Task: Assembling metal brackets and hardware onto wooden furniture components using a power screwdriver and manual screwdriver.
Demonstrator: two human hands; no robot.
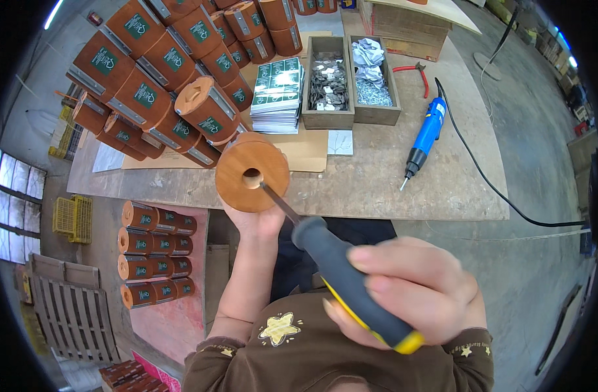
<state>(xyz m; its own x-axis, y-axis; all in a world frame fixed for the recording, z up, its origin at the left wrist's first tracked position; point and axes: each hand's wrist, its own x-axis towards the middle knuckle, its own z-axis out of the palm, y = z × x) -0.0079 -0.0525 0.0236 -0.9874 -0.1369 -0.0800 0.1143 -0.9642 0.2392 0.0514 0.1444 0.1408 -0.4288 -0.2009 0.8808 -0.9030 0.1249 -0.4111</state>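
My left hand (261, 223) grips a reddish-brown wooden cylinder (237, 183) from below, its round end with a central hole turned up toward me. In my right hand (430, 281) is a screwdriver (341, 261) with a dark grey and yellow handle, the fingers wrapped round it. Its metal shaft points up and left, and the tip meets the cylinder's end face just beside the hole. Whether the tip presses on something small there, I cannot tell. Most of my left fingers are hidden behind the cylinder.
Stacked labelled cylinders (145, 95) fill the table's left. Behind the held one are green-and-white labels (277, 85), a wooden box of metal pieces (328, 116) and another of screws (377, 115). Red pliers (422, 75) and a corded blue electric screwdriver (430, 127) lie right. More cylinders (156, 255) rest lower left.
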